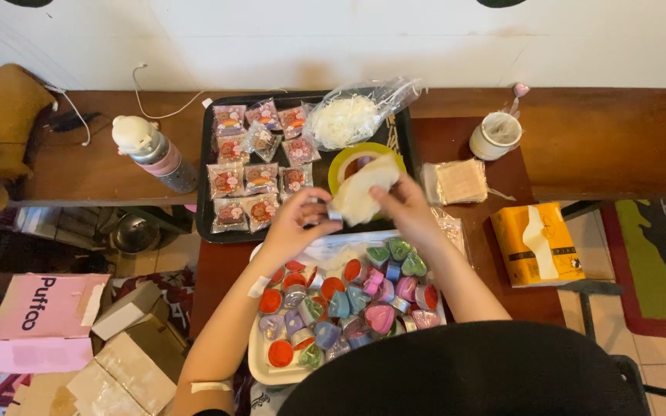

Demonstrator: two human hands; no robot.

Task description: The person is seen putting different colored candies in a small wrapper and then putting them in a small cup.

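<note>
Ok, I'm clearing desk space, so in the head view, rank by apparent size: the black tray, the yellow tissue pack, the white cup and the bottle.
1. Black tray, clearly largest.
2. Yellow tissue pack.
3. Bottle, lying on its side, close to the pack in apparent size, so this order is unsure.
4. White cup, smallest.

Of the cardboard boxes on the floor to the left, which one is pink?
The pink box at the far left, with dark lettering on its top. The other boxes beside it are plain white or brown cardboard.
</note>
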